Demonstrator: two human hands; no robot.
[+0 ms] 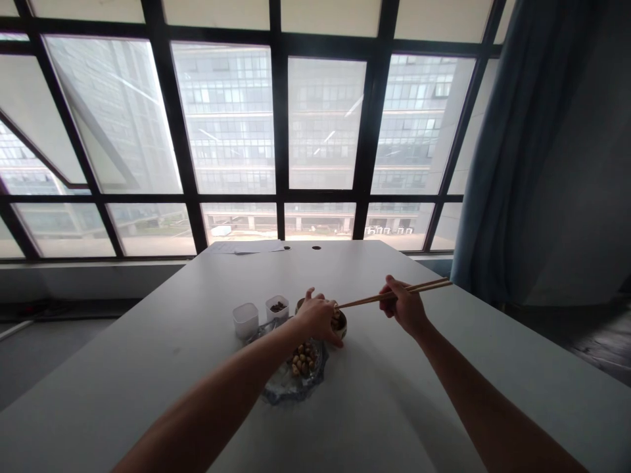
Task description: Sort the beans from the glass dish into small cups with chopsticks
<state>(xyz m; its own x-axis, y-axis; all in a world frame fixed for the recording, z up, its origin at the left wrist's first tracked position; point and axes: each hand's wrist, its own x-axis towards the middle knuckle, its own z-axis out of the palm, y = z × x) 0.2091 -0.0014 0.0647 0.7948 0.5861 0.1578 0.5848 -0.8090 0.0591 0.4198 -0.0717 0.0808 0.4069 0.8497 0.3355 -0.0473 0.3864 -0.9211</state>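
My right hand (pixel 401 305) grips a pair of wooden chopsticks (pixel 426 287), their tips pointing left to the mouth of a small bowl (pixel 344 332). Dark brown pieces show inside that bowl. Around its near and upper sides curls my left hand (pixel 318 317), which hides much of it. Part of another round rim (pixel 298 304) shows behind the left hand; what it belongs to is hidden. Below the left forearm lies a clear, wavy-edged plate (pixel 290 397) holding several round, tan, nut-like pieces (pixel 303 360). Whether the chopstick tips hold anything is too small to tell.
Left of the plate stand two small white plastic tubs: a left tub (pixel 245 322) and a right tub (pixel 271 311) with dark bits inside. White paper (pixel 246 247) lies at the far edge of the white table (pixel 394 407), near two cable holes. Windows and a blue curtain (pixel 497 164) stand beyond.
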